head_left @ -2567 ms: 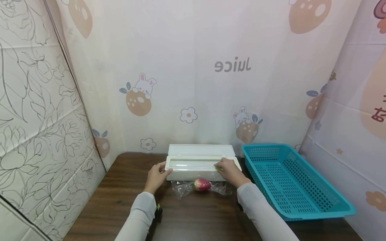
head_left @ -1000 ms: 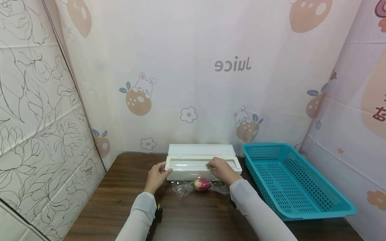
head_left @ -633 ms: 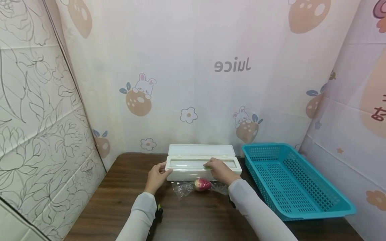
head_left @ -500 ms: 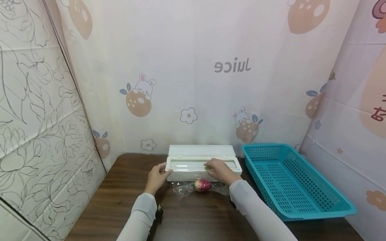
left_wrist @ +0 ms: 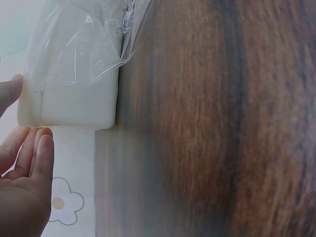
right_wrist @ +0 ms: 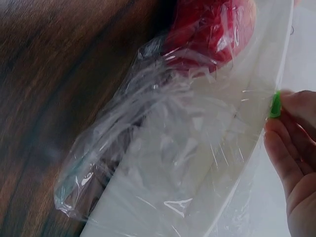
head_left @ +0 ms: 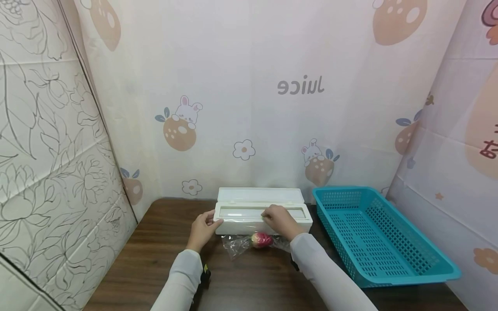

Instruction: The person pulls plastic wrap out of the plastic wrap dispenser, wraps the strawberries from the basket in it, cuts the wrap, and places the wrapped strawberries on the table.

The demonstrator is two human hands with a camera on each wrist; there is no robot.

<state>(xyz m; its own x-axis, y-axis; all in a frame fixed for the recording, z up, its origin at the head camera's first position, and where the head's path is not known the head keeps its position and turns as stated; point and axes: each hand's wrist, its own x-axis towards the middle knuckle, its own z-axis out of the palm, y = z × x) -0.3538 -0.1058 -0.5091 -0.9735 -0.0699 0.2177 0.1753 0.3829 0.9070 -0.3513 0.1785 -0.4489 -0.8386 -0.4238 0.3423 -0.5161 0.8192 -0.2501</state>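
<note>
Printed cloth point(head_left: 249, 52) hung behind a wooden table point(head_left: 155, 259). At the white box point(head_left: 237, 227), the left hand point(head_left: 200, 230) gripped its left end; the right hand point(head_left: 282, 221) pinched a green tab point(right_wrist: 275, 104) along its front. Film-wrapped red fruit point(head_left: 262, 240) lay before it, a teal basket point(head_left: 404, 281) right of it.

Both sleeved arms point(head_left: 177, 276) reach forward; the left hand point(head_left: 200, 229) grips, thumb point(left_wrist: 10, 93) apart from fingers point(left_wrist: 43, 154); the right hand point(head_left: 282, 220) pinches.

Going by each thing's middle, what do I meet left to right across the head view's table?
Left hand → wrapped red fruit → right hand → teal basket.
</note>
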